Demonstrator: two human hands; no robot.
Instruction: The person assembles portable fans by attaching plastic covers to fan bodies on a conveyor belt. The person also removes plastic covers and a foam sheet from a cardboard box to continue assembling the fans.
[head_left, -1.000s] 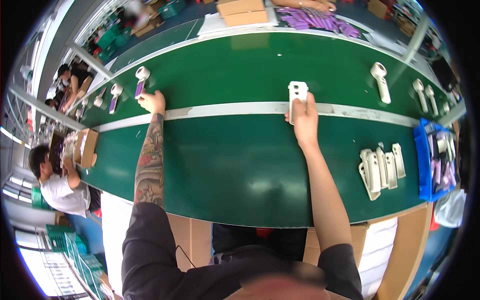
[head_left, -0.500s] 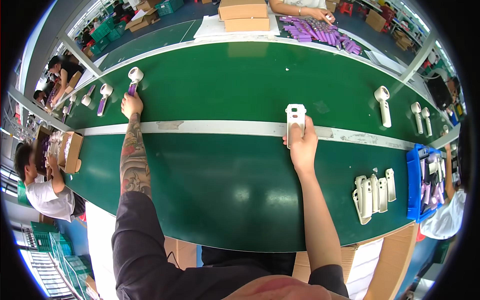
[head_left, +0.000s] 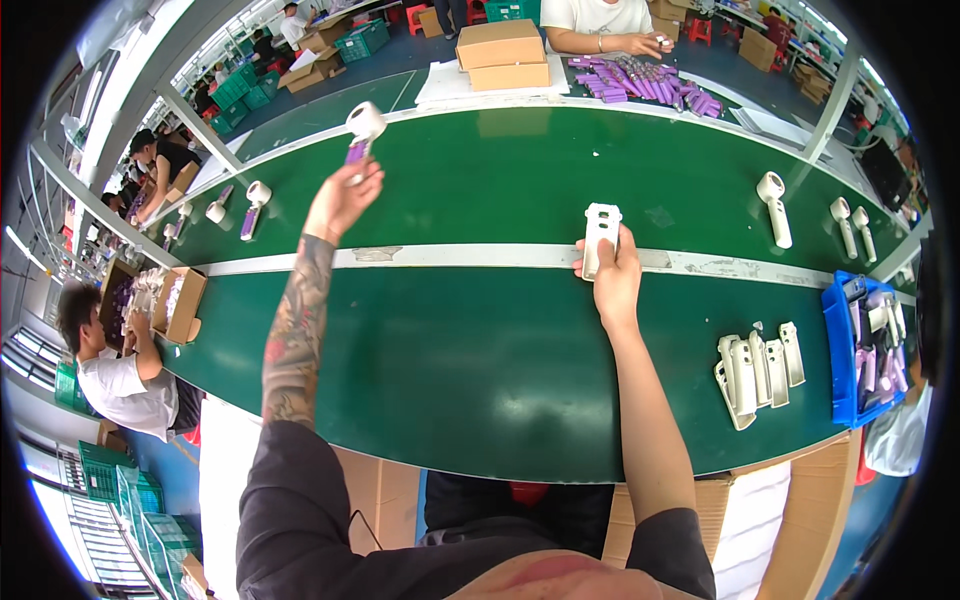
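Raised over the left part of the green bench, my left hand (head_left: 343,198) is closed on the handle of a handheld fan (head_left: 366,121). The fan has a round white head, and purple shows along its handle. My right hand (head_left: 616,275) grips a long white plastic handle shell (head_left: 601,230) by its lower part, thumb across it. That shell stands near the pale strip crossing the bench, its end with cut-outs pointing away from me. Similar white shells (head_left: 757,370) lie in a group to the right of my right forearm.
A blue bin (head_left: 843,350) of mixed parts stands at the right edge. White fans (head_left: 774,210) lie far right, and a purple-handled fan (head_left: 254,210) lies far left. Across the bench, a person sits by a purple pile (head_left: 645,80) and cardboard boxes (head_left: 508,75). Another person works at left.
My left hand has lifted the fan off the bench and brought it rightward and farther away. My right hand still holds the shell in nearly the same place. The whole view has shifted slightly.
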